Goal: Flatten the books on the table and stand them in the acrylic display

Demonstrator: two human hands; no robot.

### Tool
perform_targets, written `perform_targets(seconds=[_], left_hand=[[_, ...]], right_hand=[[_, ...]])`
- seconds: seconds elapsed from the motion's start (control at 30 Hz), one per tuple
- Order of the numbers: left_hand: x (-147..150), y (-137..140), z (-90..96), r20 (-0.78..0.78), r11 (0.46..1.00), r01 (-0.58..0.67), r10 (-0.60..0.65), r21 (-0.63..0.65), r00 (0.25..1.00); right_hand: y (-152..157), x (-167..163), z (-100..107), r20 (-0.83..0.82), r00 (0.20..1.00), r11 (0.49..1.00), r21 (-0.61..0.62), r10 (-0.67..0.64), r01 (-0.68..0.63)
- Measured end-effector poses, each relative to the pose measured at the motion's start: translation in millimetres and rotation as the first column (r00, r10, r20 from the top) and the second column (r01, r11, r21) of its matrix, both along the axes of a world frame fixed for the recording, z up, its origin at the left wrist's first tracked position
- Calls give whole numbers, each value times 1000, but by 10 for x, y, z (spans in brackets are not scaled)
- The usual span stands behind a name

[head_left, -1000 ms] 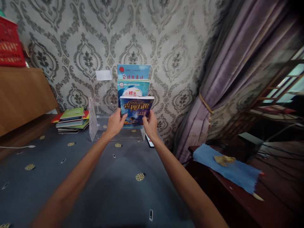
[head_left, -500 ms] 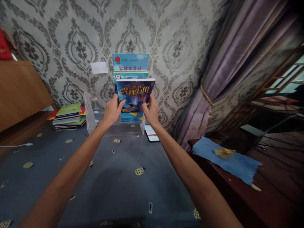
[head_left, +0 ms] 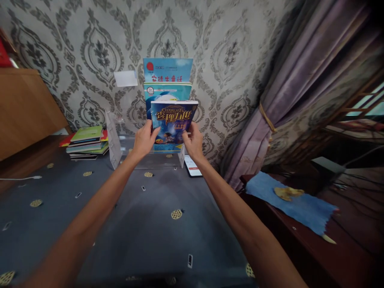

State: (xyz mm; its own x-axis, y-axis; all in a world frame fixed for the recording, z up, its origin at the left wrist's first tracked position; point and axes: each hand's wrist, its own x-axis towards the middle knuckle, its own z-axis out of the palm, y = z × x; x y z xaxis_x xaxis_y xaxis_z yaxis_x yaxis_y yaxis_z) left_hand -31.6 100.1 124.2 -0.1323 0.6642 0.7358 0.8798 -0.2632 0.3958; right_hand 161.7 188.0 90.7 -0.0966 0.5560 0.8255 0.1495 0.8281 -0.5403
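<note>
Both my hands hold a dark blue book (head_left: 172,120) with gold lettering by its two sides, cover toward me. My left hand (head_left: 144,139) grips its left edge, thumb on the cover. On the right edge, my right hand (head_left: 193,141) has its thumb pressed to the front. The book is held at a clear acrylic stand (head_left: 115,140), in front of two upright books: a teal book (head_left: 151,93) and, behind and taller, a light blue book (head_left: 168,69) with red characters. The lower parts of those books are hidden.
To the left lies a stack of books (head_left: 87,142) beside a wooden cabinet (head_left: 27,114). A phone (head_left: 193,167) rests right of the stand. Further right are a purple curtain (head_left: 255,144) and a blue cloth (head_left: 270,192) on a dark red surface. A white cable (head_left: 24,178) lies left.
The dark blue book has come down relative to the two books behind it, so more of the teal cover shows. Both hands keep their hold. The view has shifted slightly.
</note>
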Motion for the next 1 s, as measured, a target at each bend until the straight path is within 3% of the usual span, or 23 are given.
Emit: perform_targets(seconds=[0.43, 0.83, 1.0], left_hand=[[38, -128, -29, -57, 996, -2, 8, 91, 998], [-49, -122, -539, 59, 997, 27, -23, -69, 998], [19, -162, -662, 57, 995, 48, -43, -88, 997]], right_hand=[[-169, 36, 10, -36, 999, 1000, -17, -1, 0], [-211, -15, -471, 9, 999, 989, -147, 33, -31], [-223, 41, -619, -15, 1000, 980, -198, 16, -18]])
